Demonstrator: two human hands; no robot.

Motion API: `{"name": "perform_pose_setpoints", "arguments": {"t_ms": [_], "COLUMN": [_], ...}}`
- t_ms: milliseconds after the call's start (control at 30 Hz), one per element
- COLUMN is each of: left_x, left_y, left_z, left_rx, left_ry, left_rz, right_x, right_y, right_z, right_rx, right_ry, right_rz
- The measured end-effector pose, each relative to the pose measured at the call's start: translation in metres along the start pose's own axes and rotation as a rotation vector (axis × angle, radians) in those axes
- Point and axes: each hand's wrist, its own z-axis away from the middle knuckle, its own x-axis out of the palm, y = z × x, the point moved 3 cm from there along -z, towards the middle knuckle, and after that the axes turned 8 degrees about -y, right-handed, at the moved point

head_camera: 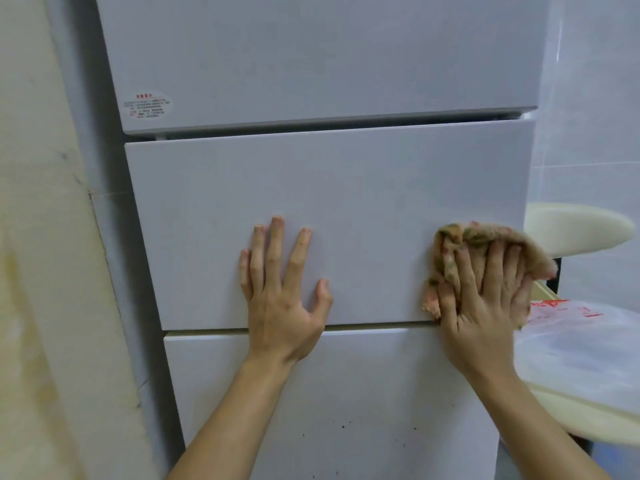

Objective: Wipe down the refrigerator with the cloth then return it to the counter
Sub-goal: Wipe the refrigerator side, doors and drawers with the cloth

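The white refrigerator (pixel 311 209) fills most of the view. Its middle door is the flat panel both hands touch. The left hand (pixel 282 296) lies flat and open on the lower part of that door, fingers spread, holding nothing. The right hand (pixel 485 306) presses the cloth (pixel 450 251) against the same door, near its right edge, with fingers spread over it. The cloth is tan and crumpled. A small sticker (pixel 148 105) sits on the top door, above and left of the middle door.
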Motion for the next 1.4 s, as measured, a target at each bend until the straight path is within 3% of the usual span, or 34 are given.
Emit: {"name": "perform_pose_setpoints", "arguments": {"t_ms": [133, 267, 367, 533, 633, 700, 833, 967, 1167, 1267, 1400], "left_x": [0.0, 0.0, 0.0, 0.0, 0.001, 0.001, 0.003, 0.002, 0.0, 0.002, 0.0], "left_y": [0.0, 0.001, 0.001, 0.002, 0.004, 0.005, 0.006, 0.006, 0.002, 0.002, -0.003], "left_z": [0.001, 0.0, -0.001, -0.001, 0.0, 0.0, 0.0, 0.001, -0.002, -0.003, -0.001], "left_rx": [-0.001, -0.001, 0.001, -0.002, -0.013, -0.021, -0.029, -0.027, -0.001, -0.006, 0.031], "left_ry": [-0.01, -0.003, 0.0, 0.004, 0.007, 0.011, 0.006, -0.007, -0.042, -0.034, -0.05], "left_rz": [-0.008, -0.008, -0.012, -0.006, 0.004, 0.01, 0.008, -0.014, -0.061, -0.068, -0.076], "right_x": [-0.003, -0.029, -0.047, -0.03, -0.01, -0.002, -0.002, -0.016, -0.051, -0.038, -0.003], "right_y": [0.01, -0.001, -0.007, 0.002, 0.016, 0.017, 0.02, 0.015, -0.008, -0.011, -0.013], "right_z": [-0.004, -0.096, -0.14, -0.074, 0.006, 0.046, 0.049, -0.016, -0.148, -0.126, -0.033], "right_rx": [-0.056, -0.102, 0.005, 0.153, 0.402, 0.45, 0.352, 0.048, -0.007, -0.067, -0.123], "right_ry": [0.004, 0.102, 0.119, 0.184, 0.043, -0.024, -0.041, -0.006, 0.179, 0.259, 0.157], "right_rz": [-0.021, -0.094, -0.233, -0.297, -0.356, -0.352, -0.314, -0.238, -0.24, -0.089, 0.036]}}
